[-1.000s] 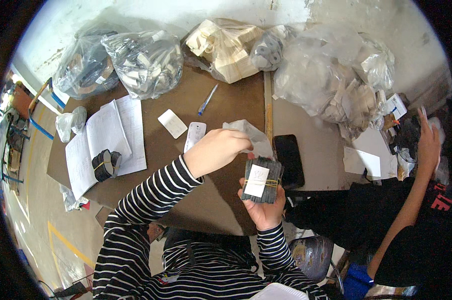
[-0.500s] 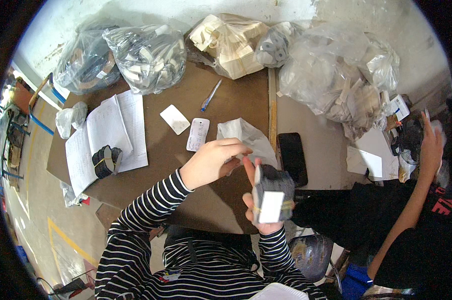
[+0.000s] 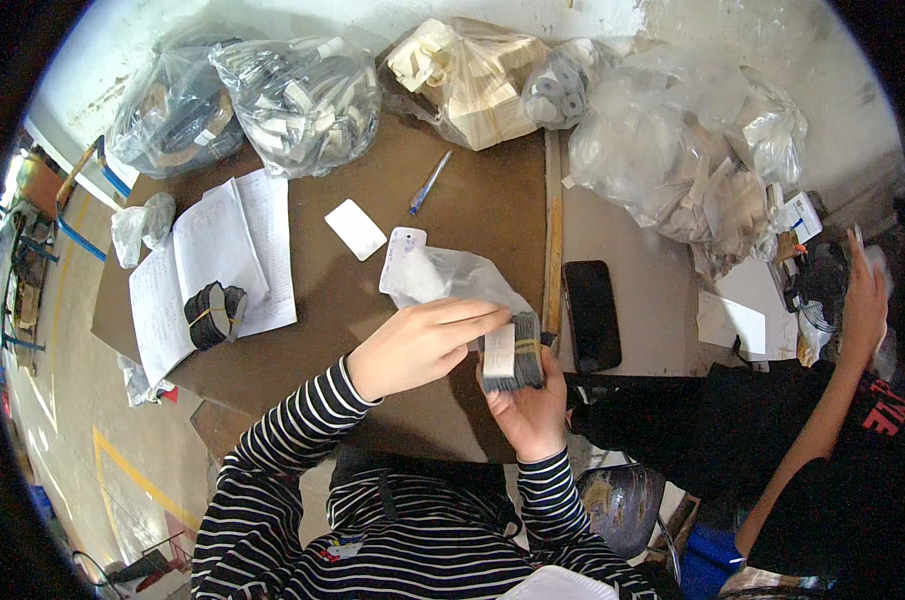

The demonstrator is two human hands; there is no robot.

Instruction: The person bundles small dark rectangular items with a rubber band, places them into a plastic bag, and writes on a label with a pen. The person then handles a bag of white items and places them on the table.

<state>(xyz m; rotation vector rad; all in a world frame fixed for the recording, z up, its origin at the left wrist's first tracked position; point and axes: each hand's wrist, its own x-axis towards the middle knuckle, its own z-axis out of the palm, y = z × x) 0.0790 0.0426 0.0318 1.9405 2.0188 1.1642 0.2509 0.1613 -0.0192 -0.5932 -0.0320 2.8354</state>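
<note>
One black, glossy, round-cornered phone (image 3: 592,317) lies on a smooth grey tabletop (image 3: 643,300) close to its near edge, with a narrow wooden strip (image 3: 554,230) just to its left. Left of the phone, past that strip, a matt brown board (image 3: 333,320) gives a broad stretch of room; on the phone's near side, a co-worker's black clothing (image 3: 673,415) crowds the edge.

Just left of the phone and nearer the body, the right hand (image 3: 533,415) cups a dark grey, ridged bundle of thin layers (image 3: 525,375), bound by a yellow elastic band (image 3: 529,347) and faced with a white paper label (image 3: 499,352); thumb and fingers close around it. Farther left of the phone, the left hand (image 3: 413,345) holds its fingers outstretched and close together at the bundle's upper edge; whether they pinch anything, I cannot tell. A crumpled, translucent plastic bag (image 3: 473,280) spreads left of the phone, partly over a rounded white tag (image 3: 401,245). Far left of the phone, a scalloped dark bundle (image 3: 208,320) rests on creased white papers (image 3: 218,240).
</note>
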